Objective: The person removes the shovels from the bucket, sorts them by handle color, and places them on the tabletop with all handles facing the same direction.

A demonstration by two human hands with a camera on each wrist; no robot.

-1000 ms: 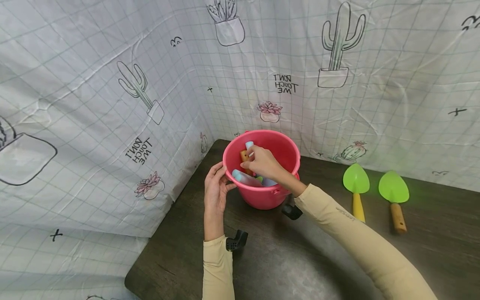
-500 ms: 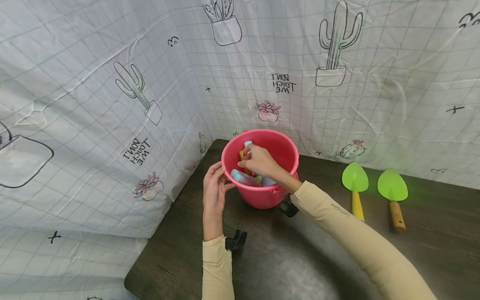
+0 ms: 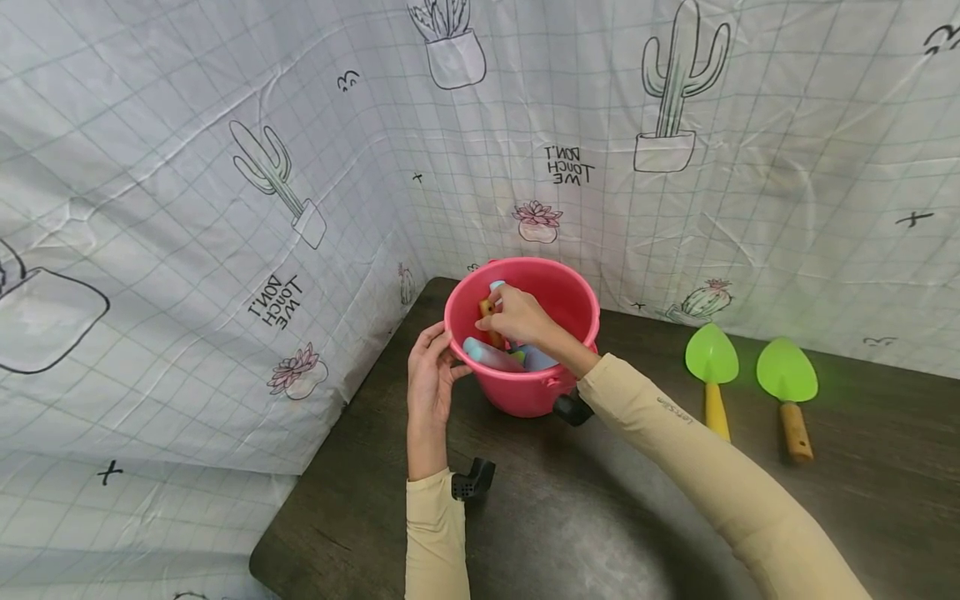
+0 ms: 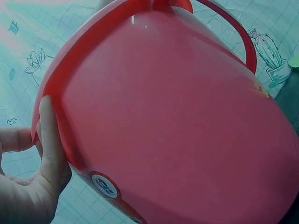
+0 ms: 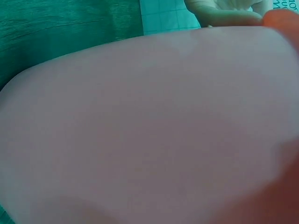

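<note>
A pink bucket (image 3: 519, 393) stands upright on the dark table. My left hand (image 3: 430, 379) holds its left rim; in the left wrist view the thumb (image 4: 50, 135) lies along the outer wall and a finger reaches behind the rim. My right hand (image 3: 519, 318) is inside the bucket, fingertips at an orange-brown handle (image 3: 486, 308) with a hole, beside a light blue handle end (image 3: 497, 286). Whether it grips either, I cannot tell. A blue-and-pink handle (image 3: 489, 353) and a pale lilac piece (image 3: 537, 359) lie lower in the bucket. The bucket's wall fills most of the right wrist view.
Two green-bladed trowels lie to the right: a yellow-handled trowel (image 3: 712, 367) and a wooden-handled trowel (image 3: 787, 379). A cactus-print cloth (image 3: 480, 125) hangs behind and left of the table (image 3: 360, 500). The bucket's handle (image 4: 250, 46) arcs past the rim.
My right hand and forearm have shifted slightly left within the bucket, and more of the pale lilac piece shows. My left hand stays on the rim; the trowels have not moved.
</note>
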